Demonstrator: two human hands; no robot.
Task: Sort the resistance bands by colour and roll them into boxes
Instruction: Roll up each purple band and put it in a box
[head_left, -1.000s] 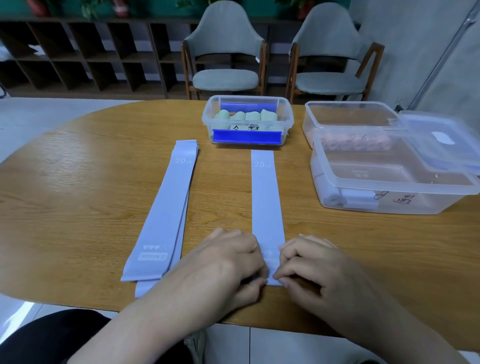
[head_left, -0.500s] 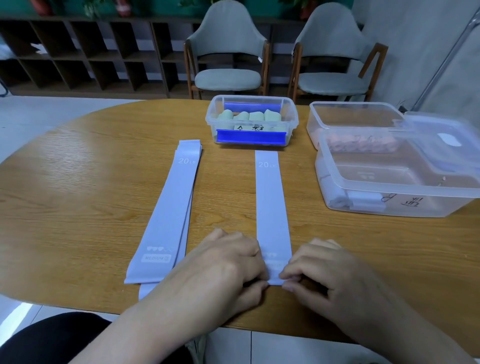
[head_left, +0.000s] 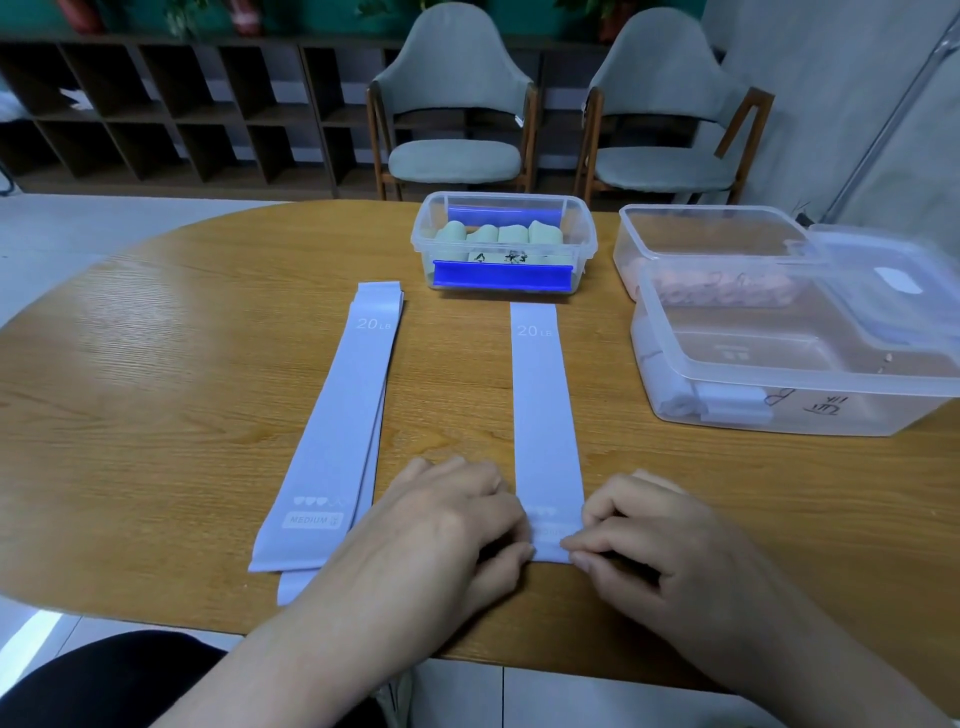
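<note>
From the head camera, a smooth oval table (head_left: 156, 395) of pale wood grain fills the scene, its varnish catching a soft glare at the left. One flat, matte lavender band (head_left: 543, 415) lies straight down the middle, a long narrow strip printed "20 LB" at its far end; its near end sits at the table's near edge between both hands. The left hand (head_left: 447, 525) has its fingers curled, fingertips pinching the band's near left corner, and the right hand (head_left: 654, 540) likewise curls thumb and forefinger onto the near right corner. To the left, slightly slanted, lies a stack of bands (head_left: 337, 431) of the same lavender; at least two layers show at its near end, and the top one reads "MEDIUM" with a row of small hearts. Three clear plastic boxes stand at the far and right side. The small box (head_left: 504, 244), far centre, has blue clip handles and holds four pale green rolls in a row. The far right box (head_left: 706, 234) holds pinkish rolls, too blurred to count. The large near box (head_left: 779, 374) overlaps it and holds one lavender roll at its left wall. Two grey upholstered chairs (head_left: 457, 114) with wooden frames stand beyond the table.
</note>
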